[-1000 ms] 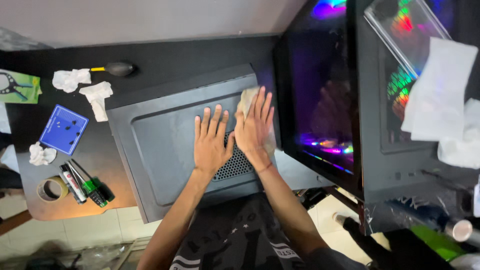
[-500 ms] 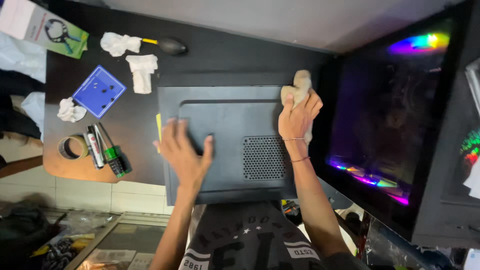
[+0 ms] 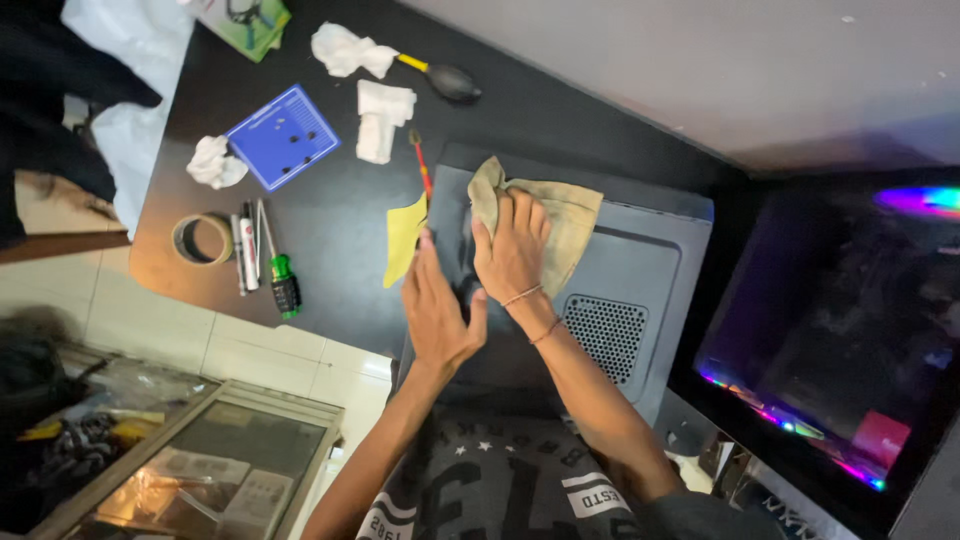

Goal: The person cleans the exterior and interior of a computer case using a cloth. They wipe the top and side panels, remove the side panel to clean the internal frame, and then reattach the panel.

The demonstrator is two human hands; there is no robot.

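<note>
- The cloth [image 3: 545, 215], a tan, crumpled rag, lies on the upper left part of the panel [image 3: 640, 270], a flat grey metal sheet with a raised border and a round-cornered patch of vent holes.
- The right hand [image 3: 510, 255] presses flat on the cloth, fingers straight and close together, gripping nothing; thin bands circle its wrist.
- The left hand [image 3: 438, 310] lies just beside it on the panel's left edge, fingers stretched out and together, palm down, holding nothing.
- A yellow sheet [image 3: 403, 238] sits on the black table [image 3: 340, 215], touching the panel's left edge, with a small red-handled brush [image 3: 421, 165] just above it.
- Farther left lie a folded white tissue [image 3: 380, 120], a blue square card [image 3: 282, 137] with dark specks, a crumpled white wad [image 3: 212, 162], a tape roll [image 3: 202, 238] and a row of pens and a green-handled screwdriver [image 3: 282, 280].
- At the table's far edge rest another white wad [image 3: 345, 50], a black bulb blower [image 3: 450, 80] with a yellow neck and a green packet [image 3: 250, 20].
- To the right stands a dark computer case [image 3: 830, 340] with coloured lights glowing behind its glossy side.
</note>
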